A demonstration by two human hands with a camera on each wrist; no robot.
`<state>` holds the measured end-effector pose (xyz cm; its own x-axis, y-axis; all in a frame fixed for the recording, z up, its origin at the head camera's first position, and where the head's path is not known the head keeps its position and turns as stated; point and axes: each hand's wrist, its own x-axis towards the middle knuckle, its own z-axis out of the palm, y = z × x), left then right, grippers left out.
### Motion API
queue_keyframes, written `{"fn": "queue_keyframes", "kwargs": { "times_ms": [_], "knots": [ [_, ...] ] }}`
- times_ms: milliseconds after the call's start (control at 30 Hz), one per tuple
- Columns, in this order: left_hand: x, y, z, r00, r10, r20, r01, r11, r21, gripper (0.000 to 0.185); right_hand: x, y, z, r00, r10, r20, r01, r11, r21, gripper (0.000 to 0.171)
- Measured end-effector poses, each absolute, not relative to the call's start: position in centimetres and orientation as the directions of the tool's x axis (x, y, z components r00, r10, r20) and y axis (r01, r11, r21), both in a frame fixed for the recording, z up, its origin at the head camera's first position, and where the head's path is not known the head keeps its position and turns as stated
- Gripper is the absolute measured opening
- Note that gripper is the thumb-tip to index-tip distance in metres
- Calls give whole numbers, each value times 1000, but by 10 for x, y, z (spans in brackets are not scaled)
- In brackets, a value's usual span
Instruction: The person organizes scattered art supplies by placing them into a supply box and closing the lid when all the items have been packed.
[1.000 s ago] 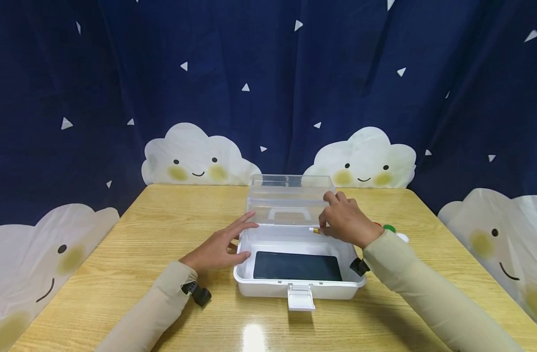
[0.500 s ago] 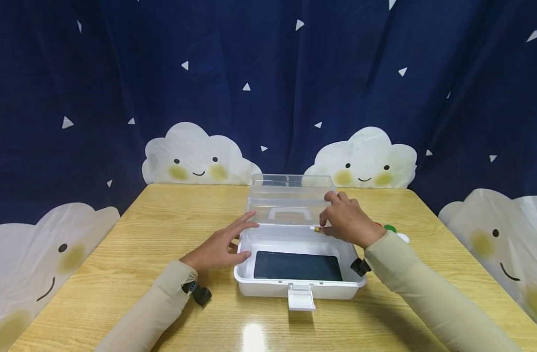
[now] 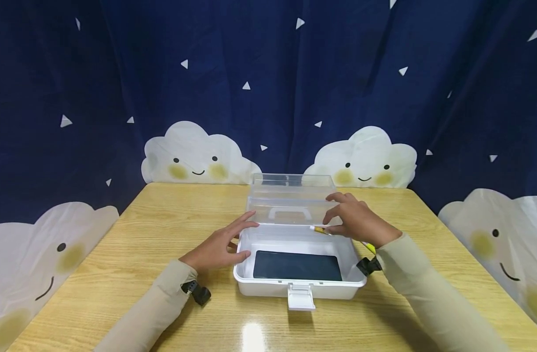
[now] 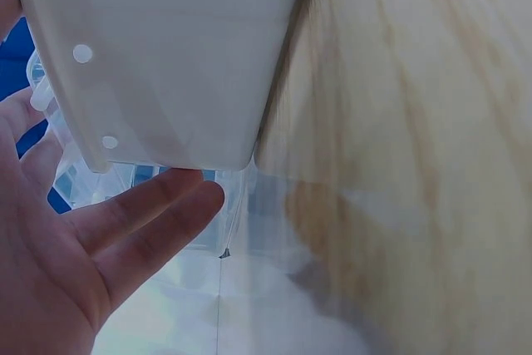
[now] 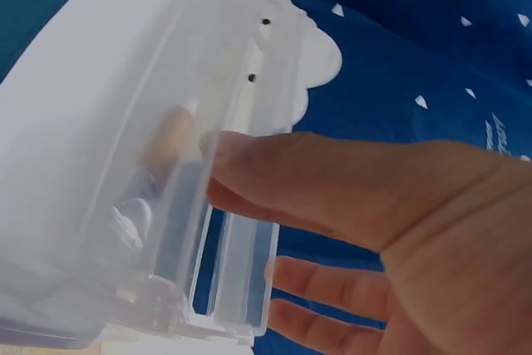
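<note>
Hands sit at either side of the white storage box [image 3: 294, 266] in the middle of the wooden table [image 3: 118, 254], its clear lid [image 3: 290, 200] standing open toward the curtain behind. My left hand [image 3: 220, 247] lies flat against the box's left wall, fingers straight and spread, thumb on the rim; the left wrist view shows those fingers [image 4: 145, 218] extended just under the box's corner, gripping nothing. My right hand [image 3: 354, 220] is over the back right corner, where lid meets box. Compared with half a second ago it has slid a little to the right and its fingers have relaxed outward. The small yellow-and-white pen-like stick [image 3: 318, 230] now shows more of its length, lying along the back rim beneath the fingers, with a yellow bit visible near the wrist. In the right wrist view the fingers [image 5: 332, 180] look loosely extended beside the clear lid wall, not clenched. I judge the stick is being let go at the rim rather than firmly pinched. A dark flat slab [image 3: 296, 266] lies on the box floor, untouched.
</note>
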<state>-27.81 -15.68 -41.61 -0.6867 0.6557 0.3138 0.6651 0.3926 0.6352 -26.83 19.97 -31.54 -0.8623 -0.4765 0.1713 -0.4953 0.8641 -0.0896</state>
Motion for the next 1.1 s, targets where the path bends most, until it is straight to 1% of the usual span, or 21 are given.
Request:
{"fn": "queue_keyframes", "kwargs": {
  "times_ms": [200, 367, 600, 733, 900, 1100],
  "knots": [
    [-278, -158, -415, -688, 658, 306, 663, 397, 635, 64, -268, 209, -316, -873, -455, 176, -485, 846, -220, 16],
    [-278, -158, -414, -688, 658, 305, 663, 400, 632, 63, -268, 215, -317, -877, -447, 176, -480, 833, -276, 19],
    [-268, -155, -407, -704, 640, 308, 647, 400, 649, 63, -269, 218, -319, -889, -430, 153, -457, 836, -304, 18],
    [-276, -156, -416, -701, 645, 304, 650, 403, 645, 63, -268, 223, -320, -877, -452, 161, -480, 824, -299, 18],
    [-277, -155, -417, -700, 650, 297, 651, 408, 640, 62, -266, 229, -318, -861, -481, 166, -509, 813, -283, 18],
    [-275, -156, -414, -711, 642, 289, 646, 432, 629, 64, -265, 235, -314, -874, -465, 142, -486, 824, -291, 20]
  ]
}}
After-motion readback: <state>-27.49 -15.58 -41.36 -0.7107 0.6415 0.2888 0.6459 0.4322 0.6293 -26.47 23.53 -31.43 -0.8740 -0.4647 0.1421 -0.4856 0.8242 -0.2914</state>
